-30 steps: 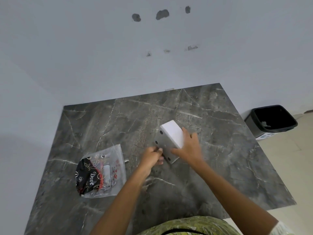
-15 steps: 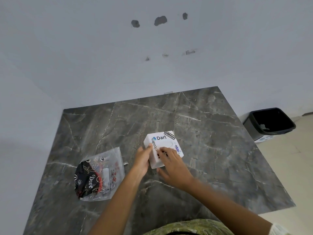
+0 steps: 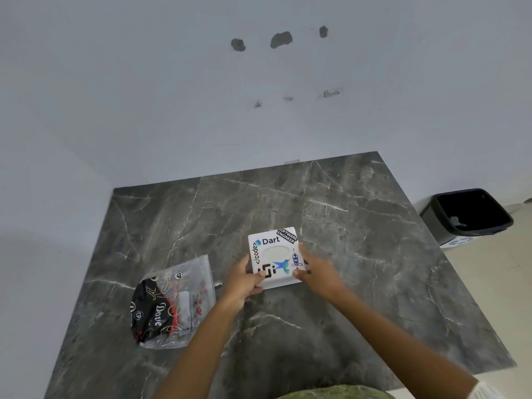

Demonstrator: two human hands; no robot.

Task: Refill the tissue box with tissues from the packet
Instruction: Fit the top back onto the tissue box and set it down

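A white square tissue box (image 3: 273, 256) with stickers and an oval slot on top sits upright on the dark marble table (image 3: 359, 240). My left hand (image 3: 243, 279) grips its near-left corner. My right hand (image 3: 316, 272) holds its right side, thumb at the near-right corner. White tissue shows in the slot. A crumpled clear plastic packet (image 3: 174, 302) with black and red print lies flat on the table to the left, apart from both hands.
A black waste bin (image 3: 467, 216) stands on the floor off the table's right edge. White walls (image 3: 259, 110) bound the table at the back and left. A patterned garment (image 3: 334, 393) shows at the bottom edge.
The box was tilted on its side with its underside showing; both hands turned it over, and it now rests upright with the sticker top facing up.
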